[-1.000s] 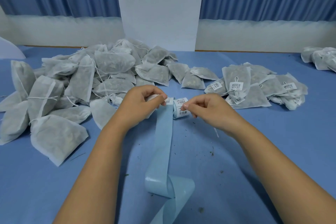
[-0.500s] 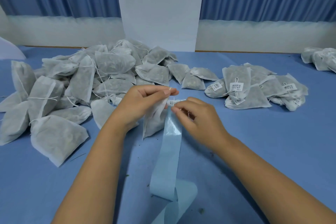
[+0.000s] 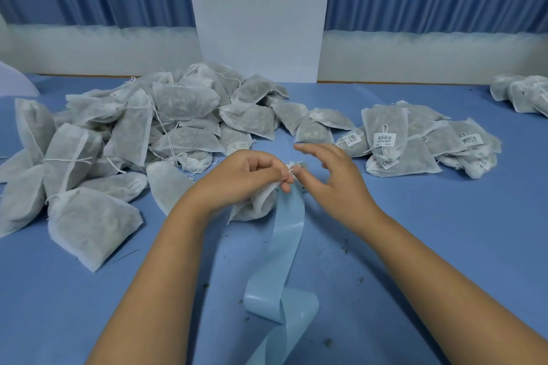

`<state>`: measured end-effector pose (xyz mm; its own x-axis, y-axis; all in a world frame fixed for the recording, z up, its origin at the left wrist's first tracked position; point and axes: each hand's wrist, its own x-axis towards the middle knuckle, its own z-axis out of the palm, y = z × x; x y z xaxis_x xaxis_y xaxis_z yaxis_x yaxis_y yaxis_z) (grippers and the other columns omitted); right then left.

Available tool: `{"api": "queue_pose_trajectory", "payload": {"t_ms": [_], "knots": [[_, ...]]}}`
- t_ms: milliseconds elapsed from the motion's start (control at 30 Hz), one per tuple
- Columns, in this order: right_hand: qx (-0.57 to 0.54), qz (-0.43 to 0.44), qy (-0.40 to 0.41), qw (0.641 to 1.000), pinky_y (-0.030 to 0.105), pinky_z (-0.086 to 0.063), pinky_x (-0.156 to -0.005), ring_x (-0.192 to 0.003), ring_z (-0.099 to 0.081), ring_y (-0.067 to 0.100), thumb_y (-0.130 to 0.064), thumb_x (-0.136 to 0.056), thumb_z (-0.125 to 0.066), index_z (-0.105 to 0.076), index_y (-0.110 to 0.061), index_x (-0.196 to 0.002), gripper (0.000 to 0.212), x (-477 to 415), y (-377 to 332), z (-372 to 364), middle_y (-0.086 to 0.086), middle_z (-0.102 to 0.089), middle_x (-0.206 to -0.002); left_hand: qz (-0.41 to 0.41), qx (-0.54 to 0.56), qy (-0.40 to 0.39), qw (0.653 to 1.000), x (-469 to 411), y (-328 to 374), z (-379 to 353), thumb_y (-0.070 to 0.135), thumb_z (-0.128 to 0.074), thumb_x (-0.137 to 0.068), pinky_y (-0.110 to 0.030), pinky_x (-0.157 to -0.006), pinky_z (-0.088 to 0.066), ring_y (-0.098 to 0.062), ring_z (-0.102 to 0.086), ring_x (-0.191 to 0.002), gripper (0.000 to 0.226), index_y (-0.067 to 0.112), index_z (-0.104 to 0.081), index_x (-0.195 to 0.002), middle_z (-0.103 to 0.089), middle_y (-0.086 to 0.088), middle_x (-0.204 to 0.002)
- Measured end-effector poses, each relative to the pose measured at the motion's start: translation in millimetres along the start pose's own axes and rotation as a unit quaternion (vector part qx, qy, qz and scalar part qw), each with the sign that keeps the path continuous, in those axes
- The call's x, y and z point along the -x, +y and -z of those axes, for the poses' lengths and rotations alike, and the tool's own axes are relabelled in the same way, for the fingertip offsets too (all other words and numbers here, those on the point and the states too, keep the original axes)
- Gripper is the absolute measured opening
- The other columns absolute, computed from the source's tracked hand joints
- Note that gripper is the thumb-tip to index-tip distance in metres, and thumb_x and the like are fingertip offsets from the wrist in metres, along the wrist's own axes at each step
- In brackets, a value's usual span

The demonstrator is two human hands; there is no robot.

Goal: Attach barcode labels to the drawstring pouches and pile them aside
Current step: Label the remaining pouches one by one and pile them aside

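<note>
My left hand pinches the gathered top of a white drawstring pouch that hangs under it onto the table. A barcode label shows at the pouch's neck, between my two hands. My right hand is right beside it, thumb and a finger at the label, other fingers spread; whether it grips the label I cannot tell. The label roll is mostly hidden behind my hands. Its pale blue backing strip trails toward me and curls. Unlabelled pouches are heaped at left; labelled pouches are piled at right.
The blue table cloth carries dark crumbs near my right arm. More pouches lie at the far right edge. A white pillar and blue curtains stand behind the table. A white object shows at far left.
My left hand took a pouch from the table and lifted it by its top. My right hand left the label roll, came over to the pouch's neck, and now spreads its fingers.
</note>
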<state>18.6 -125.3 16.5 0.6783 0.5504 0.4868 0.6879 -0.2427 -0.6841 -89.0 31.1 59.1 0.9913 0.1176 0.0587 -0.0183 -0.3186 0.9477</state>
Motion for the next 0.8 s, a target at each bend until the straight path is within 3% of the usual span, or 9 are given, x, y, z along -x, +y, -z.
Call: {"api": "queue_pose_trajectory", "payload": {"t_ms": [67,167,267,433,567,633,667,733,800], "knots": [[-0.030,-0.006,0.020,0.999,0.029,-0.040,-0.101,-0.118,-0.049,0.008,-0.019,-0.088,-0.069,-0.065,-0.036,-0.106,0.025,0,-3,3,-0.013,-0.058,-0.117,0.008,0.008,0.020,1.000,-1,0,0,0.028,-0.060,-0.080,-0.025,-0.086,-0.050,-0.006,-0.065,-0.081,0.019,0.028,-0.075,-0.068,-0.073,0.004,-0.078],[-0.086,-0.004,0.021,0.996,0.021,-0.042,-0.089,-0.107,-0.055,0.005,-0.014,-0.085,-0.071,-0.069,-0.032,-0.086,0.018,0,-10,4,-0.016,-0.062,-0.101,0.013,0.026,0.040,0.999,-2,2,1,0.028,-0.057,-0.079,-0.020,-0.074,-0.049,-0.004,-0.060,-0.070,0.021,0.028,-0.074,-0.066,-0.071,0.004,-0.075],[-0.100,-0.001,-0.011,0.995,0.020,-0.041,-0.084,-0.104,-0.057,0.010,-0.013,-0.084,-0.073,-0.073,-0.029,-0.085,0.017,3,-15,1,-0.008,-0.067,-0.099,0.007,0.038,0.037,0.999,-2,1,1,0.015,-0.056,-0.090,-0.014,-0.061,-0.046,-0.004,-0.056,-0.057,0.028,0.022,-0.072,-0.068,-0.070,0.001,-0.074],[-0.137,-0.018,-0.021,0.990,0.020,-0.041,-0.080,-0.099,-0.060,0.006,-0.010,-0.084,-0.074,-0.074,-0.030,-0.080,0.020,4,-19,2,-0.008,-0.069,-0.097,0.015,0.039,0.039,0.998,-1,2,1,0.007,-0.051,-0.096,-0.016,-0.056,-0.046,-0.008,-0.055,-0.053,0.030,0.015,-0.069,-0.073,-0.070,-0.003,-0.075],[-0.110,-0.013,-0.026,0.993,0.020,-0.039,-0.081,-0.101,-0.058,0.010,-0.011,-0.084,-0.073,-0.072,-0.023,-0.080,0.013,5,-19,2,-0.005,-0.067,-0.097,0.010,0.026,0.033,0.999,0,3,-1,0.009,-0.055,-0.094,-0.015,-0.057,-0.046,-0.010,-0.056,-0.056,0.030,0.020,-0.070,-0.071,-0.072,-0.003,-0.079],[-0.080,-0.004,-0.024,0.997,0.021,-0.038,-0.084,-0.102,-0.056,0.014,-0.019,-0.084,-0.070,-0.069,-0.017,-0.081,0.003,5,-19,0,-0.003,-0.065,-0.097,0.001,0.014,0.052,0.999,-1,2,-3,0.010,-0.058,-0.093,-0.015,-0.057,-0.045,-0.010,-0.057,-0.058,0.028,0.021,-0.070,-0.070,-0.073,0.000,-0.079],[-0.060,0.003,-0.019,0.998,0.021,-0.037,-0.084,-0.101,-0.054,0.015,-0.024,-0.082,-0.065,-0.067,-0.015,-0.081,0.009,5,-20,-1,-0.002,-0.064,-0.096,-0.004,0.003,0.064,0.998,-2,1,-4,0.012,-0.060,-0.092,-0.015,-0.058,-0.044,-0.012,-0.059,-0.062,0.026,0.022,-0.070,-0.070,-0.073,0.000,-0.082],[-0.033,0.020,-0.016,0.999,0.020,-0.038,-0.085,-0.100,-0.053,0.017,-0.025,-0.079,-0.057,-0.064,-0.013,-0.082,0.014,5,-20,-2,-0.002,-0.061,-0.095,-0.011,-0.035,0.091,0.995,-5,-1,-4,0.015,-0.065,-0.091,-0.015,-0.069,-0.046,-0.015,-0.065,-0.082,0.023,0.024,-0.073,-0.071,-0.071,-0.001,-0.100],[-0.017,0.032,-0.016,0.999,0.020,-0.037,-0.085,-0.099,-0.052,0.017,-0.023,-0.079,-0.055,-0.064,-0.013,-0.083,0.014,5,-20,-2,-0.002,-0.060,-0.094,-0.022,-0.063,0.112,0.991,-7,-3,-2,0.015,-0.068,-0.089,-0.008,-0.080,-0.043,0.000,-0.062,-0.096,0.026,0.029,-0.074,-0.069,-0.062,0.008,-0.113]]}}
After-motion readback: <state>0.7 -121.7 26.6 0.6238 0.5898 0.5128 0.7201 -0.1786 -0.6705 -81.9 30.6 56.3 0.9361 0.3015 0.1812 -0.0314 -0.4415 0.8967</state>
